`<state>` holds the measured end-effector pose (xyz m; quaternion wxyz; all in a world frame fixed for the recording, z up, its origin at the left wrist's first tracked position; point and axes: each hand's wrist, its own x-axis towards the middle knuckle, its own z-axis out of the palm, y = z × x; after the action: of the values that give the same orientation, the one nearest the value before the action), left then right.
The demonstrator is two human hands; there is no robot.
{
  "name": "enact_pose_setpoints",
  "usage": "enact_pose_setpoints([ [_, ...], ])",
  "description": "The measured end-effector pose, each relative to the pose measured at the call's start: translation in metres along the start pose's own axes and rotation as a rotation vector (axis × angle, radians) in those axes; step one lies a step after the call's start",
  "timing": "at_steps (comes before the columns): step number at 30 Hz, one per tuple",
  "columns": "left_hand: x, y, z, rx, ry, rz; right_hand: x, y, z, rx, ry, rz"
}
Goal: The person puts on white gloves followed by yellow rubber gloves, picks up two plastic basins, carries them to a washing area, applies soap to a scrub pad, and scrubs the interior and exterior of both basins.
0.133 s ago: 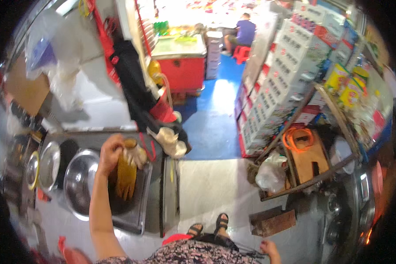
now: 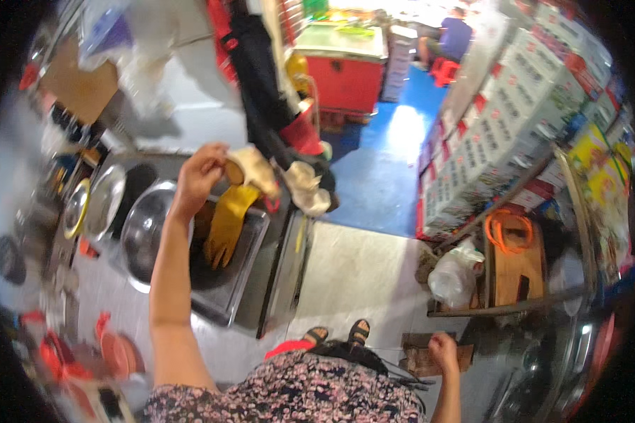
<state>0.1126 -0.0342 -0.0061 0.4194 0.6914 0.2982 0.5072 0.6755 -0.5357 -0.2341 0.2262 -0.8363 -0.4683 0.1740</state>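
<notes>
A shiny bowl (image 2: 144, 236) sits to my left. My left hand (image 2: 200, 173) is up, with finger and thumb pinched, it seems, on a pale glove (image 2: 257, 171). A yellow glove (image 2: 231, 215) hangs below that, over a metal tray (image 2: 249, 269). I think this is the holding-up part; moving them calls for a tight pinch. Past that come a red chest (image 2: 342, 86) and blue floor (image 2: 374, 190). My right hand (image 2: 444, 352) looks bare and curled; I can't tell if its fingers touch. Tall stacked boxes (image 2: 497, 123) stand farthest right.

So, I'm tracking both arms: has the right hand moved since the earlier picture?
Yes: the right hand went up in view against the brown slab on the floor, from below it to overlapping it.
</notes>
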Motion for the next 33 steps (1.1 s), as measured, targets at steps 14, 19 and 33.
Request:
enact_pose_setpoints([
  [14, -0.040, 0.120, 0.115, 0.013, 0.204, -0.174, 0.196, -0.370, -0.069, 0.797, -0.555, -0.620],
  [19, -0.051, 0.137, 0.136, 0.403, 0.224, -0.092, 0.187, -0.449, -0.066, 0.900, -0.640, -0.694],
  [33, -0.038, 0.105, 0.186, 0.977, 0.276, 0.038, 0.192, -0.486, -0.043, 0.803, -0.746, -0.313],
])
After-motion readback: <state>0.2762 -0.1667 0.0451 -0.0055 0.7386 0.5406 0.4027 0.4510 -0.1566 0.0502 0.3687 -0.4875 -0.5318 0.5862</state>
